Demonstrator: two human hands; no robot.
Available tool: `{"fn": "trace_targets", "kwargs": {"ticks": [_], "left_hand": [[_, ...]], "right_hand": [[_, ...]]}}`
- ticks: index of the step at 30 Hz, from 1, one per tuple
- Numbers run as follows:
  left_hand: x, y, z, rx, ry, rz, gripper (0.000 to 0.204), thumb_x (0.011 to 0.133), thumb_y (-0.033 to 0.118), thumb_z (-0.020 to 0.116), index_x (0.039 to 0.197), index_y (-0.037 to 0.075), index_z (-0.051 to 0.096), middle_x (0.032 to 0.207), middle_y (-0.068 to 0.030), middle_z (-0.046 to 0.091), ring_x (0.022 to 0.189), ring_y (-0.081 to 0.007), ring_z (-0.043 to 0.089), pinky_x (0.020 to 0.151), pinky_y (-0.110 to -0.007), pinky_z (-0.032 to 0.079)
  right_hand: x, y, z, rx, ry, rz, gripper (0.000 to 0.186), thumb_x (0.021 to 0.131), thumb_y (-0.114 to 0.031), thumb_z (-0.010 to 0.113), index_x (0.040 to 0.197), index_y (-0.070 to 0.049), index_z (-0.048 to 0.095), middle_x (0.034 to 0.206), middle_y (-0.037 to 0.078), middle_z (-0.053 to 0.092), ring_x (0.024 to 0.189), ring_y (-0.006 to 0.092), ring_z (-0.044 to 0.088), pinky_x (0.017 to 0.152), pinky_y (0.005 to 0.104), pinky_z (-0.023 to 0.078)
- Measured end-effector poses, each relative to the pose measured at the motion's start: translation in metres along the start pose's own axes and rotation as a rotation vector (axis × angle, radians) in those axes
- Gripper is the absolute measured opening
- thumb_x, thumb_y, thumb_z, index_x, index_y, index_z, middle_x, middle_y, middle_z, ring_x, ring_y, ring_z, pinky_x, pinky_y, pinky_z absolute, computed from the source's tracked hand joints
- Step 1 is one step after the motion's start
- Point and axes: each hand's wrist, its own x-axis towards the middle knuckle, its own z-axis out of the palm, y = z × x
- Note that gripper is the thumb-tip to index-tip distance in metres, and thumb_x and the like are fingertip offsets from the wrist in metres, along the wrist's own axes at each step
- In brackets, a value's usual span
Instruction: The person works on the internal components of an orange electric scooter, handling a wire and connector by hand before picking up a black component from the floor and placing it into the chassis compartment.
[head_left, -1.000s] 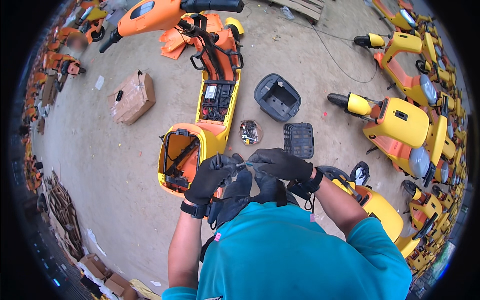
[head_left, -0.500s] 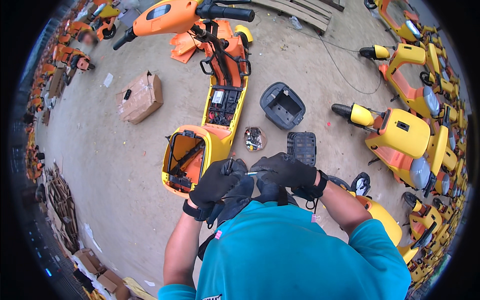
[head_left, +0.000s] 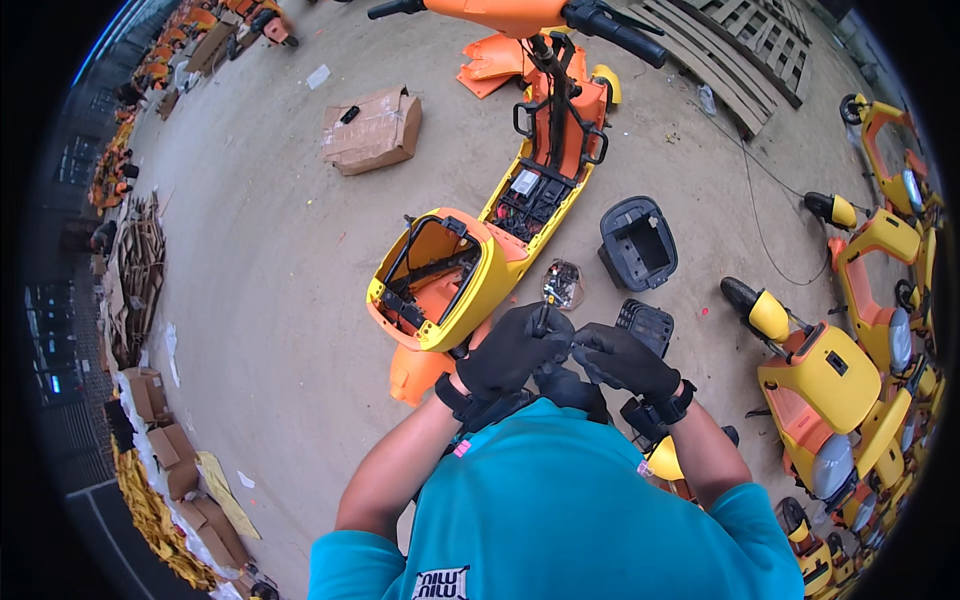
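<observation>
Both black-gloved hands are close together in front of my body, below the stripped orange and yellow scooter [head_left: 470,290]. My left hand [head_left: 510,350] is closed on a small slim tool [head_left: 546,312], held upright with a dark and yellow tip showing. My right hand [head_left: 620,360] is pinched just beside it, on something small that I cannot make out. Beyond my hands are an octagonal tray [head_left: 562,283] of small parts and a black plastic grid basket [head_left: 646,325]. A dark grey plastic bin [head_left: 637,240] lies farther back.
A cardboard box [head_left: 370,135] with a black object on it lies upper left. Wooden pallets [head_left: 720,60] and a cable are upper right. Yellow scooters [head_left: 820,400] crowd the right. Flattened cardboard [head_left: 135,280] and boxes [head_left: 195,510] line the left.
The view has turned, so the scooter, box and bins sit farther right in the picture. The slim tool now points more upright; the small piece seen between my hands is now hidden.
</observation>
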Motion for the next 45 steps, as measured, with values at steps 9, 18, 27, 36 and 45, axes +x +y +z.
{"fn": "trace_targets", "kwargs": {"ticks": [9, 18, 27, 36, 45], "left_hand": [[-0.026, -0.058, -0.008, -0.366, 0.157, 0.024, 0.016, 0.088, 0.016, 0.054, 0.091, 0.001, 0.058, 0.076, -0.0018, 0.058, 0.066, -0.0055, 0.053, 0.058, -0.019, 0.042], [-0.056, -0.074, -0.029, -0.782, 0.267, 0.047, 0.03, 0.089, 0.01, 0.053, 0.117, 0.0, 0.046, 0.1, -0.0106, 0.059, 0.085, -0.017, 0.06, 0.074, -0.029, 0.049], [-0.08, -0.077, -0.043, -0.709, 0.325, 0.054, 0.032, 0.088, 0.007, 0.053, 0.118, -0.001, 0.044, 0.102, -0.0119, 0.059, 0.093, -0.0197, 0.06, 0.086, -0.033, 0.05], [-0.147, -0.127, -0.072, -0.401, 0.201, -0.055, 0.035, 0.086, 0.009, 0.057, 0.116, -0.002, 0.043, 0.087, -0.008, 0.059, 0.073, -0.0123, 0.06, 0.062, -0.024, 0.051], [-0.23, -0.157, -0.11, -0.663, 0.337, 0.022, 0.029, 0.087, 0.01, 0.053, 0.114, 0.0, 0.049, 0.096, -0.0075, 0.059, 0.085, -0.0151, 0.061, 0.073, -0.027, 0.051]], "right_hand": [[0.021, 0.022, 0.007, -0.12, -0.119, -0.032, 0.026, 0.087, -0.01, 0.051, 0.109, 0.001, 0.055, 0.097, 0.008, 0.059, 0.086, 0.0129, 0.053, 0.08, 0.0272, 0.043], [0.027, 0.01, 0.03, -0.027, -0.126, -0.021, 0.032, 0.089, -0.012, 0.049, 0.118, 0.0, 0.05, 0.1, 0.008, 0.06, 0.086, 0.01, 0.054, 0.078, 0.0251, 0.044], [0.031, 0.024, 0.063, -0.12, -0.024, -0.178, 0.03, 0.09, -0.014, 0.049, 0.115, 0.001, 0.051, 0.096, 0.007, 0.061, 0.085, 0.0109, 0.056, 0.076, 0.0244, 0.045], [0.036, 0.032, 0.136, -0.141, 0.02, -0.143, 0.027, 0.086, -0.01, 0.054, 0.111, 0.001, 0.055, 0.095, 0.006, 0.059, 0.083, 0.0101, 0.055, 0.075, 0.0243, 0.046], [0.049, 0.033, 0.241, -0.12, 0.005, -0.121, 0.032, 0.083, -0.007, 0.057, 0.113, 0.003, 0.053, 0.099, 0.009, 0.059, 0.096, 0.0136, 0.057, 0.083, 0.0256, 0.045]]}}
